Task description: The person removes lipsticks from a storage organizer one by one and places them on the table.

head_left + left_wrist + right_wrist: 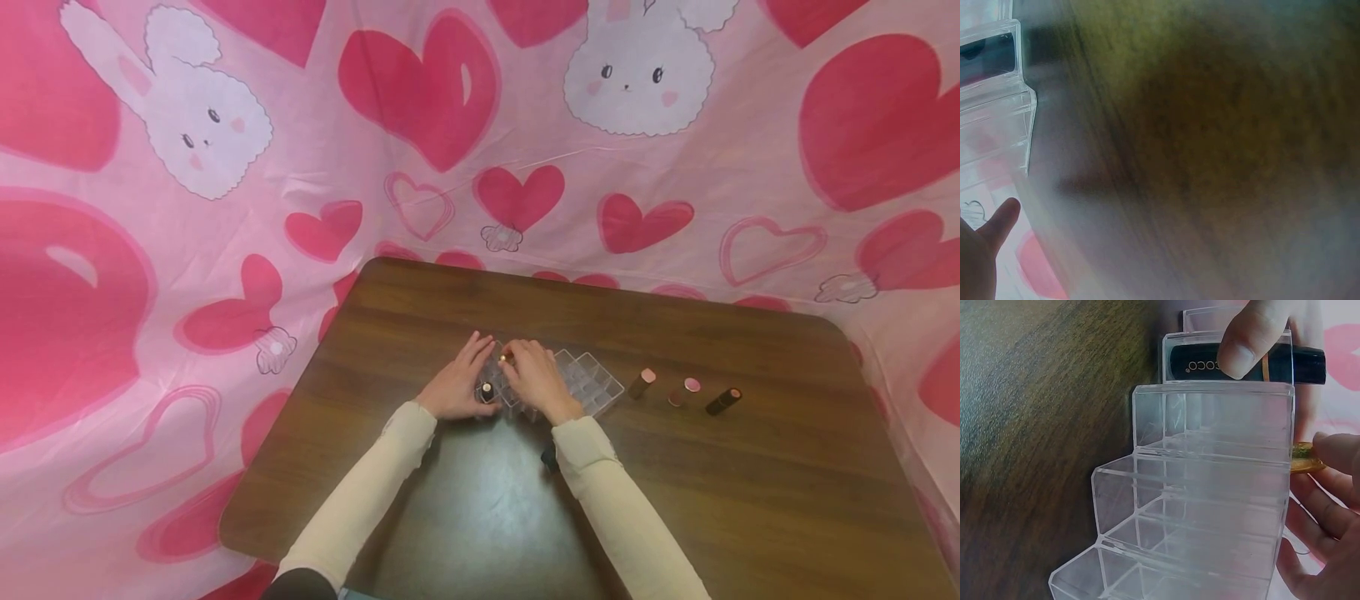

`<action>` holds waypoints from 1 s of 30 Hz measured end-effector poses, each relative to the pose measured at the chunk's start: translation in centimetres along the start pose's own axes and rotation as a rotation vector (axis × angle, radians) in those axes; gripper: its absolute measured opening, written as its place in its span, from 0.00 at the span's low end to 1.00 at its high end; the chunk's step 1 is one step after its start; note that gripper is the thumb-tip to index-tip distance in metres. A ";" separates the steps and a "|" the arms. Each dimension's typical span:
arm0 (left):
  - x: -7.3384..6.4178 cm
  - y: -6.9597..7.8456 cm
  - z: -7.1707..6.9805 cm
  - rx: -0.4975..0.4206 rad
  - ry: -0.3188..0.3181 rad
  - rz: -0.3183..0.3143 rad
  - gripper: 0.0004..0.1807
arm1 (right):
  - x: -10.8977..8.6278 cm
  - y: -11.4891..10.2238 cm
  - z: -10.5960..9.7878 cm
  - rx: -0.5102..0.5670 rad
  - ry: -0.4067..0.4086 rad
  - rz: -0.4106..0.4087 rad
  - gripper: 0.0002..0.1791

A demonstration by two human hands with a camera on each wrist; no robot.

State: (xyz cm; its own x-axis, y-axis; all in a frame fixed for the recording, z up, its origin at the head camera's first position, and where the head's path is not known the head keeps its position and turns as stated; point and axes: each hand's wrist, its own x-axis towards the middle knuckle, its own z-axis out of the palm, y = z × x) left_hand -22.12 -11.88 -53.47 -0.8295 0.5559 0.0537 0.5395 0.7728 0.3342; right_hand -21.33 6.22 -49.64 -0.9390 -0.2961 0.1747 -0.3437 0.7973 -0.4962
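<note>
A clear stepped lipstick organizer stands on the table under both hands. My left hand grips its left end, fingers toward the back and thumb at the front. In the right wrist view, that thumb presses over a dark lipstick tube standing in an end compartment, with pale lettering and a gold band. Between the thumb and fingers of my right hand is a small gold-coloured tube, pinched at the organizer's upper edge; its lower part is hidden. Empty stepped compartments show at the organizer's right.
To the right of the organizer stand three more lipstick tubes: one with a peach top, one with a pink top and a dark one. A dark object lies partly behind my right sleeve. Heart-printed cloth hangs behind the wooden table.
</note>
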 end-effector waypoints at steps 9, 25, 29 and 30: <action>0.0 -0.2 0.1 0.000 0.009 0.005 0.60 | -0.2 -0.1 -0.3 0.023 -0.024 0.010 0.11; -0.1 0.0 0.2 -0.010 0.003 -0.015 0.60 | -0.2 -0.1 -0.3 0.021 -0.020 0.015 0.11; -0.1 0.0 0.1 -0.005 -0.002 -0.023 0.60 | -0.2 -0.1 -0.3 0.026 -0.023 0.019 0.11; -0.1 0.0 0.1 -0.003 -0.005 -0.025 0.60 | -0.2 -0.1 -0.3 0.027 -0.023 0.019 0.11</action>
State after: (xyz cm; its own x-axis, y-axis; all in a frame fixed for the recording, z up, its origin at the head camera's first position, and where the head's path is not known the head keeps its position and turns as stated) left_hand -22.01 -11.87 -53.54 -0.8419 0.5380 0.0410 0.5183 0.7853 0.3386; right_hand -21.11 6.36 -49.32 -0.9448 -0.2934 0.1456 -0.3253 0.7887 -0.5217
